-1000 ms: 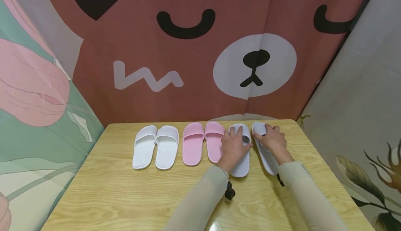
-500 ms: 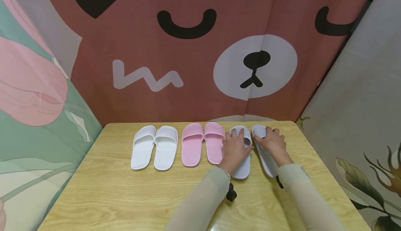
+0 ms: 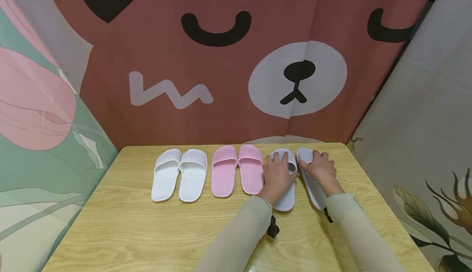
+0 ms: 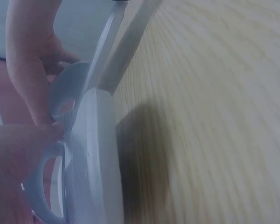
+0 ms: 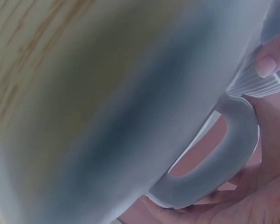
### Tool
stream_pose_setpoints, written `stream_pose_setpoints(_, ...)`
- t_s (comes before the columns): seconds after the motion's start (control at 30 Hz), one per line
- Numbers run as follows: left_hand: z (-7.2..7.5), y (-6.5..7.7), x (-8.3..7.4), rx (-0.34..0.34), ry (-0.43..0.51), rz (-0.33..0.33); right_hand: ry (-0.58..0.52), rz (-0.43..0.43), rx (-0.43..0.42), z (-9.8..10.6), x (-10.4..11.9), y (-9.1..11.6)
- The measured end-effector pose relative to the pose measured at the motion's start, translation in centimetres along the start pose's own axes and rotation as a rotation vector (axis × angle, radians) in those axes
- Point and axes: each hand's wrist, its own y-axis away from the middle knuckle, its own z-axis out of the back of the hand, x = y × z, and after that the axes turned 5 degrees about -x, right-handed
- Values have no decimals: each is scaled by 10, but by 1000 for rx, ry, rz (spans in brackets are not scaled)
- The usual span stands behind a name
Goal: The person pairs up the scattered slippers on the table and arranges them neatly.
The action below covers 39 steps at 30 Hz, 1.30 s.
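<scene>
Two pale grey-lavender slippers lie at the right end of the row in the head view. On the left grey slipper [image 3: 285,201] my left hand [image 3: 277,177] grips the strap area, fingers spread over it and thumb at its right side. My right hand [image 3: 321,168] holds the right grey slipper [image 3: 313,192], which lies slanted, thumb on its left side and fingers over its right. The hands hide much of both straps. The left wrist view shows a grey sole edge [image 4: 100,158] close up; in the right wrist view a grey strap [image 5: 235,135] arches beside my fingers.
A pink pair of slippers [image 3: 223,180] stands just left of my left hand, its right one nearly touching that hand. Further left is a white pair [image 3: 164,182]. All sit near the far edge of the wooden table [image 3: 147,235], against a printed curtain [image 3: 221,120].
Both grey slippers have come slightly toward me, and the left one has shifted a little right. My hands keep their hold. The view has drifted slightly; the pink and white pairs stay put.
</scene>
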Motion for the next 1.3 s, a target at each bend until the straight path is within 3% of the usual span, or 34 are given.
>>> stream_pose_setpoints(0.7, -12, -4, -2, 64, -12, 11, -14, -9, 40, -5, -6, -3)
stream_pose_setpoints(0.93, -18, -3, -3, 38, -11, 1, -20, -4, 58, -10, -10, -3)
stream_pose_setpoints(1.3, -11, -2, -5, 69, -25, -5, -24, -6, 51, -11, -7, -5)
